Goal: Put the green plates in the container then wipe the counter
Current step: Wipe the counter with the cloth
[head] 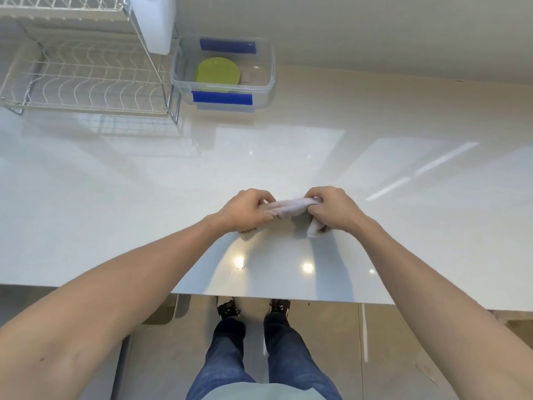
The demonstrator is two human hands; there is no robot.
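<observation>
Green plates [218, 73] lie stacked inside a clear plastic container [266, 82] with blue clips, at the back of the white counter [115, 183]. Near the counter's front edge a bunched whitish cloth [290, 208] is stretched between both hands. My left hand [245, 210] grips its left end and my right hand [331, 209] grips its right end, with a cloth corner hanging below the right fist. The cloth sits just above or on the counter surface.
A white wire dish rack [83, 79] stands at the back left, beside the container. A white object [153, 21] hangs over the rack's right side. A wall runs behind the counter. Small dark specks [239, 267] lie near the front edge.
</observation>
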